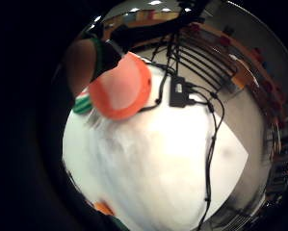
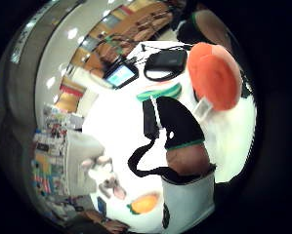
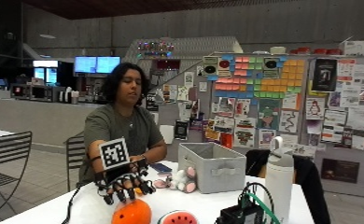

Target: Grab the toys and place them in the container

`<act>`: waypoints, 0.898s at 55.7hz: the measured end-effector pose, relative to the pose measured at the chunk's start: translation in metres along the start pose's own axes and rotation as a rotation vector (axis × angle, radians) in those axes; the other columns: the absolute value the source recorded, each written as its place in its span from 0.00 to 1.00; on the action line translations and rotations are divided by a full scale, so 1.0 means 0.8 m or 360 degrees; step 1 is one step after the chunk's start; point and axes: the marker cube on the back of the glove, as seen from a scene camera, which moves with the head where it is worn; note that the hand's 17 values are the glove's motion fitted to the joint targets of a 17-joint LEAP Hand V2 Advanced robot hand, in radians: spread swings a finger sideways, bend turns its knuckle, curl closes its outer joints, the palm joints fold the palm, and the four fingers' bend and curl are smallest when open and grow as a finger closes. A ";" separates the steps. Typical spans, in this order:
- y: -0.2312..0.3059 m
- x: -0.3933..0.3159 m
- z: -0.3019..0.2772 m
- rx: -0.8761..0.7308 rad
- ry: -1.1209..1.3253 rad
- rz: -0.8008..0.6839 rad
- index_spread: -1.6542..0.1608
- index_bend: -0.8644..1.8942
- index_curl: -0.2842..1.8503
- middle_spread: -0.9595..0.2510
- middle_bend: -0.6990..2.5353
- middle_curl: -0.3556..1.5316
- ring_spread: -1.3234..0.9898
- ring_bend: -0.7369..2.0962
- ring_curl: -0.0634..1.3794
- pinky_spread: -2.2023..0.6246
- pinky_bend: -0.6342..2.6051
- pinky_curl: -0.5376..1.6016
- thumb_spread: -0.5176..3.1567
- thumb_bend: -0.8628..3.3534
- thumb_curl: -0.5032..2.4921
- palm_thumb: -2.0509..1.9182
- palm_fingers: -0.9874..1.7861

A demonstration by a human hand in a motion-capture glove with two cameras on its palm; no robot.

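Observation:
In the outside view my gloved right hand [image 3: 123, 183] hovers over the table's near left part, fingers spread and pointing down. Their tips are at the top of a round orange plush toy [image 3: 132, 212]; I cannot tell if they touch it. The same orange toy [image 1: 122, 86] [image 2: 216, 75] shows close to the palm. Beside it lies a watermelon toy [image 3: 178, 217] [image 1: 83, 103] [image 2: 160, 91]. A grey fabric container [image 3: 216, 172] [image 2: 82, 163] stands further back, with a white and pink plush toy [image 3: 181, 179] [image 2: 104, 178] against its left side. Another orange toy [image 2: 145, 202] lies on the table.
A white bottle [image 3: 280, 179] stands to the right of the container. A black box with cables [image 3: 244, 212] [image 1: 182, 94] sits at the near right. A black pouch [image 2: 165, 63] and a tablet [image 2: 120, 74] lie on the white table [image 1: 158, 159]. A metal chair [image 3: 5, 158] stands at the left.

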 end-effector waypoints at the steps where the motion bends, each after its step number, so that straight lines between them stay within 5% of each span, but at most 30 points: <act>1: -0.007 0.003 0.006 -0.0011 0.0012 0.0006 0.68 0.40 0.31 0.61 0.29 0.34 0.42 0.41 0.18 0.75 0.36 0.40 0.55 0.21 0.25 0.53 0.52; 7: -0.041 0.015 0.039 -0.0015 0.0055 -0.0121 0.68 0.38 0.31 0.64 0.27 0.34 0.43 0.40 0.18 0.76 0.38 0.41 0.55 0.21 0.26 0.53 0.47; 16: -0.054 0.016 0.082 0.0059 0.0134 0.0076 0.68 0.38 0.31 0.67 0.26 0.34 0.47 0.37 0.17 0.78 0.43 0.43 0.54 0.21 0.26 0.54 0.43; 27: -0.033 0.005 0.068 0.0190 0.0338 -0.0004 0.69 0.34 0.28 0.58 0.31 0.36 0.43 0.53 0.23 0.71 0.46 0.42 0.54 0.24 0.29 0.61 0.66; 32: -0.042 0.003 0.040 0.0365 0.0292 -0.0285 0.69 0.33 0.26 0.52 0.35 0.39 0.40 0.61 0.31 0.67 0.51 0.45 0.53 0.25 0.32 0.65 0.74; 39: -0.016 -0.014 -0.025 0.0487 0.0026 -0.0332 0.70 0.35 0.25 0.45 0.41 0.45 0.40 0.68 0.39 0.65 0.54 0.48 0.50 0.25 0.34 0.67 0.76; 50: 0.130 -0.110 -0.194 0.0687 -0.0296 -0.0759 0.68 0.40 0.27 0.40 0.48 0.54 0.40 0.73 0.45 0.64 0.56 0.50 0.46 0.23 0.37 0.67 0.76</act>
